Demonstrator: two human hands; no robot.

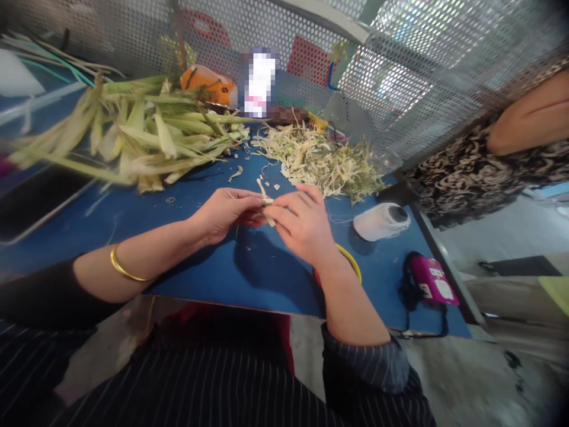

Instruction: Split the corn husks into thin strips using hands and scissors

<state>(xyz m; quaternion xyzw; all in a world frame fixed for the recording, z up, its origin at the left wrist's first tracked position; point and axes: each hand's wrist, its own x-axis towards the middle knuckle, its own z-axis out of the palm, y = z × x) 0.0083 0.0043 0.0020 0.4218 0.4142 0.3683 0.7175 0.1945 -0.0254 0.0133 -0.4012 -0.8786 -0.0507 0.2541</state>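
Note:
Over the middle of the blue table [275, 284], my left hand [231, 210] pinches a small pale strip of husk [264, 191]. My right hand [302, 222] meets it from the right, its fingers closed on the same strip, which sticks out above and below the fingertips. Beyond my left hand lies a heap of long green and pale corn husks [146, 133]. A pile of thin shredded husk strips [329, 160] spreads behind my right hand. To the right, a cone of white thread [377, 222] lies on its side.
Partly behind my right wrist is a round yellow-rimmed container [351, 261]. A magenta device [433, 280] with a black cord lies near the right edge. An orange packet [208, 84] and a perforated metal screen [288, 35] are at the back. A person's arm [528, 115] shows at right.

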